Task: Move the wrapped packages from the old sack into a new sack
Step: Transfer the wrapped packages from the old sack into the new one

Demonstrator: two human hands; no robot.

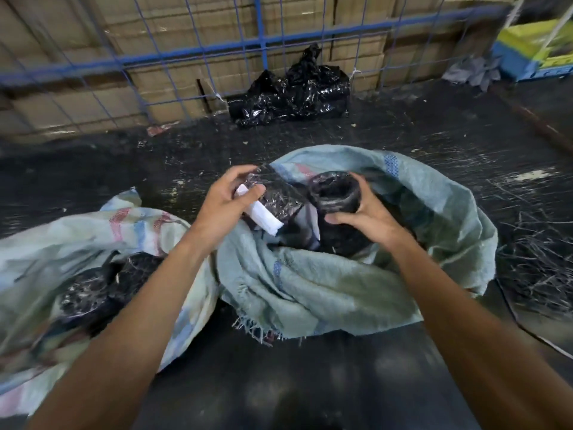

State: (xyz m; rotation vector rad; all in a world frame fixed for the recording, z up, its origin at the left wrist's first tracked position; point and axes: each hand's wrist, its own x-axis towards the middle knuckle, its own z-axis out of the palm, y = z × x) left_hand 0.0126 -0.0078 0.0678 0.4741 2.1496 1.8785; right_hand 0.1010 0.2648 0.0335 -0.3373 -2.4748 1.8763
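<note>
Your two hands fill the mouth of the green sack (325, 283): your left hand (223, 206) grips a film-wrapped package (276, 197) at its near left rim, your right hand (362, 215) holds a round black package (333, 193) over the middle. More dark bundles lie below them, so the way down is crowded. The striped sack (77, 243) touches the green one on your left, its opening partly taken by black packages (102, 287). Bare dark floor (279, 383) lies between your forearms. Ahead, a black plastic bag (294, 91) and the blue wire fence (186, 54) close the far side; loose twigs (533, 268) crowd the right.
</note>
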